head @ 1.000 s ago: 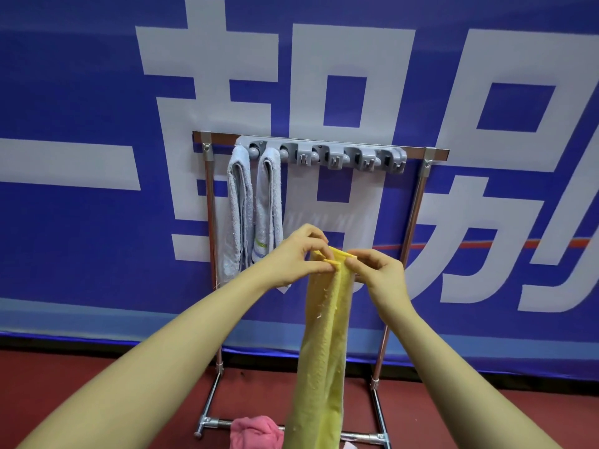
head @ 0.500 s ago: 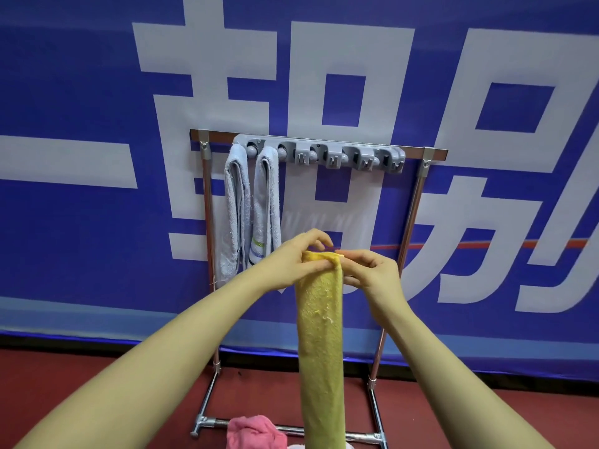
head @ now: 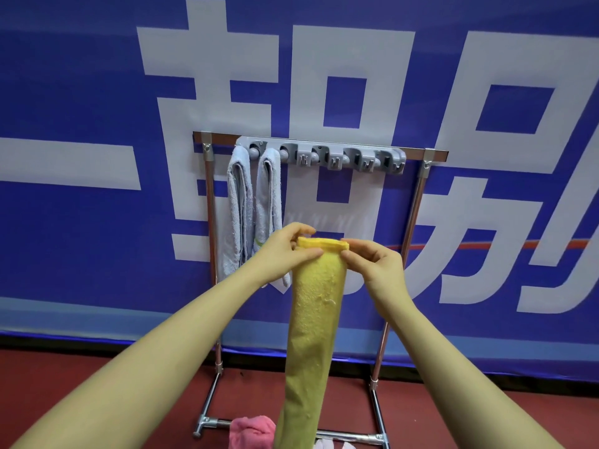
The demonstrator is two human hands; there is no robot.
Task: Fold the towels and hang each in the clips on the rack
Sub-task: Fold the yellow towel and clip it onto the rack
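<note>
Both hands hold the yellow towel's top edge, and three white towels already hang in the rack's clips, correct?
Not quite: the head view shows two white towels in the clips, not three. Left hand and right hand do hold the yellow towel.

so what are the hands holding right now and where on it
Both hands hold the folded yellow towel at its top edge: left hand pinches the left corner, right hand the right corner. The rest hangs free.
</note>
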